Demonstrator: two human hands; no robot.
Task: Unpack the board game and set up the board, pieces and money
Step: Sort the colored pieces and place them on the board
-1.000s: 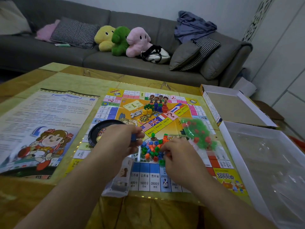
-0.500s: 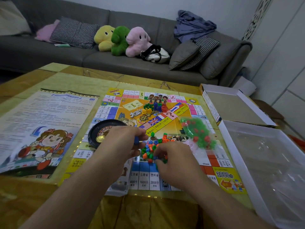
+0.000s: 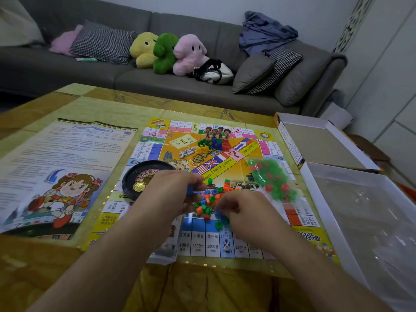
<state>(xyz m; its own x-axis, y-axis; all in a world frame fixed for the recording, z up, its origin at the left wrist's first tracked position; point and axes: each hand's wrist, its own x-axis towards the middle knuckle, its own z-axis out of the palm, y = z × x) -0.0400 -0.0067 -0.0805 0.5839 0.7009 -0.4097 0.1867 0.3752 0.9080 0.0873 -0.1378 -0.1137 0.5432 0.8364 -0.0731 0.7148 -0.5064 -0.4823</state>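
Note:
The colourful game board (image 3: 225, 167) lies unfolded on the table. A heap of small blue, green, orange and red cubes (image 3: 211, 199) sits near its front edge. My left hand (image 3: 171, 194) grips several blue cubes beside the heap. My right hand (image 3: 243, 210) pinches a blue cube at the heap's near right side. A clear bag of green and red houses (image 3: 272, 179) lies to the right. Player pawns (image 3: 211, 145) stand at the board's centre. A black spinner dish (image 3: 144, 179) with a gold coin sits at the left edge.
The rules sheet (image 3: 63, 167) lies left of the board. The box lid (image 3: 319, 145) and the box bottom (image 3: 364, 212) with clear plastic stand at the right. A small card packet (image 3: 166, 251) lies under my left wrist. A grey sofa with plush toys is behind.
My right hand has shifted slightly left and nearer along the heap, picking among the cubes. My left hand has stayed beside the heap holding blue cubes.

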